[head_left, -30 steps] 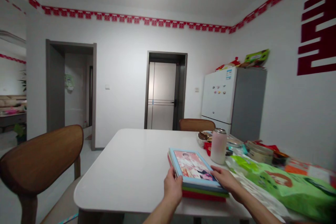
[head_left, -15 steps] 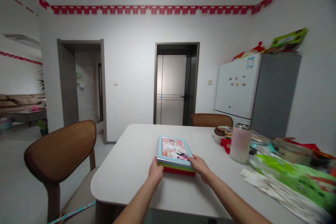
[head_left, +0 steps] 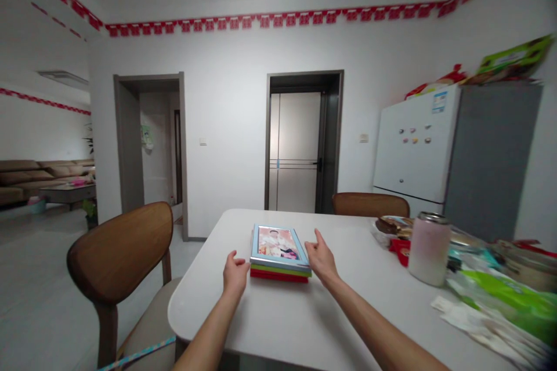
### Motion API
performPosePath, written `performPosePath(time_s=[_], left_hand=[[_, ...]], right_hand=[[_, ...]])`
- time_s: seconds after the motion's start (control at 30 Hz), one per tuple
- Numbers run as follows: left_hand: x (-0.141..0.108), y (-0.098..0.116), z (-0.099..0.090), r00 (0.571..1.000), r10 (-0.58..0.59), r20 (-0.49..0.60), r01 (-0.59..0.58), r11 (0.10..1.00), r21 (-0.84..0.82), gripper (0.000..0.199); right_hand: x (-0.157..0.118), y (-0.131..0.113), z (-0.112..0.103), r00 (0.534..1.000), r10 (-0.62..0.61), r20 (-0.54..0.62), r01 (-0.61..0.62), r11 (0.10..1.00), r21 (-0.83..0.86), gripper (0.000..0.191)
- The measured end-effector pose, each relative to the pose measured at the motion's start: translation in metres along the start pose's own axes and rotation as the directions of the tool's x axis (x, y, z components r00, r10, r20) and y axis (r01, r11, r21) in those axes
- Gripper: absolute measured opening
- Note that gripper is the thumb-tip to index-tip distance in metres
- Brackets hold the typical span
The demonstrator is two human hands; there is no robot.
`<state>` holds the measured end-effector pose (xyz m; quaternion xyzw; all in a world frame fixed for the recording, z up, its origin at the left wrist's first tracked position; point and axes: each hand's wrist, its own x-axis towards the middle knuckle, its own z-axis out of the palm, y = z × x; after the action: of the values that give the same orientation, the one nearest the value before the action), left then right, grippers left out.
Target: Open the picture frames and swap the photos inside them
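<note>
On the white table [head_left: 209,301] lies a stack of flat items. Its top piece is a light-blue picture frame [head_left: 278,244] holding a photo, with a yellow-green layer [head_left: 282,270] and a red layer [head_left: 278,276] underneath. Just left of the stack is my left hand [head_left: 235,274], fingers loosely apart and holding nothing. My right hand [head_left: 321,256] stands open at the stack's right side, its index finger pointing up and away. Whether either hand still brushes the stack's edge is hard to tell.
Right of my arm stands a pink-and-white canister [head_left: 430,249], with a green bag [head_left: 509,298] and crumpled white cloth [head_left: 478,324] before it. One wooden chair [head_left: 124,255] is at the left, another chair [head_left: 372,204] behind the table. A fridge [head_left: 413,145] fills the back right.
Both hands have let go of the stack and moved outward to its sides. The stack stays on the table. My view has turned slightly left.
</note>
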<state>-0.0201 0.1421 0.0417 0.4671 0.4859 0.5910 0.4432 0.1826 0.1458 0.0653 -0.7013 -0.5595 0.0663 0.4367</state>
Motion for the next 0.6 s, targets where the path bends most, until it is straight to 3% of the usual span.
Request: performPosePath(time_s=[0.03, 0.07, 0.1, 0.17, 0.23, 0.27, 0.3, 0.37, 0.53, 0.6], left_hand=[[-0.006, 0.015, 0.002, 0.999, 0.034, 0.005, -0.034, 0.999, -0.038, 0.054], [-0.014, 0.032, 0.005, 0.997, 0.076, 0.021, -0.074, 0.994, -0.084, 0.056], [-0.023, 0.051, 0.009, 0.992, 0.116, 0.048, -0.109, 0.986, -0.129, 0.059], [-0.045, 0.089, 0.021, 0.971, 0.212, 0.108, -0.182, 0.954, -0.24, 0.066], [-0.066, 0.119, 0.031, 0.879, 0.394, 0.267, -0.204, 0.819, -0.537, 0.073], [-0.076, 0.129, 0.035, 0.844, 0.433, 0.317, -0.183, 0.787, -0.589, 0.077], [-0.083, 0.136, 0.038, 0.813, 0.462, 0.355, -0.159, 0.762, -0.628, 0.079], [-0.092, 0.141, 0.041, 0.795, 0.462, 0.393, -0.129, 0.762, -0.635, 0.082], [-0.09, 0.129, 0.043, 0.824, 0.406, 0.396, -0.077, 0.771, -0.632, 0.084], [-0.085, 0.123, 0.042, 0.858, 0.34, 0.385, -0.015, 0.765, -0.644, 0.075]], right_hand=[[-0.008, -0.015, -0.009, 0.999, -0.04, -0.004, 0.04, 0.994, 0.104, 0.056], [-0.017, -0.031, -0.018, 0.994, -0.108, -0.015, 0.106, 0.935, 0.338, 0.062], [-0.028, -0.049, -0.029, 0.979, -0.203, -0.015, 0.176, 0.805, 0.567, 0.066], [-0.05, -0.083, -0.05, 0.938, -0.345, -0.038, 0.221, 0.51, 0.831, 0.072], [-0.068, -0.108, -0.068, 0.912, -0.408, -0.039, 0.184, 0.322, 0.929, 0.073], [-0.074, -0.116, -0.075, 0.907, -0.421, -0.036, 0.162, 0.267, 0.95, 0.074], [-0.079, -0.121, -0.08, 0.906, -0.423, -0.031, 0.142, 0.234, 0.962, 0.074], [-0.084, -0.122, -0.084, 0.91, -0.415, -0.013, 0.112, 0.214, 0.97, 0.074], [-0.082, -0.109, -0.078, 0.923, -0.382, 0.042, 0.045, 0.216, 0.975, 0.073], [-0.08, -0.104, -0.072, 0.931, -0.357, 0.075, -0.013, 0.176, 0.984, 0.057]])
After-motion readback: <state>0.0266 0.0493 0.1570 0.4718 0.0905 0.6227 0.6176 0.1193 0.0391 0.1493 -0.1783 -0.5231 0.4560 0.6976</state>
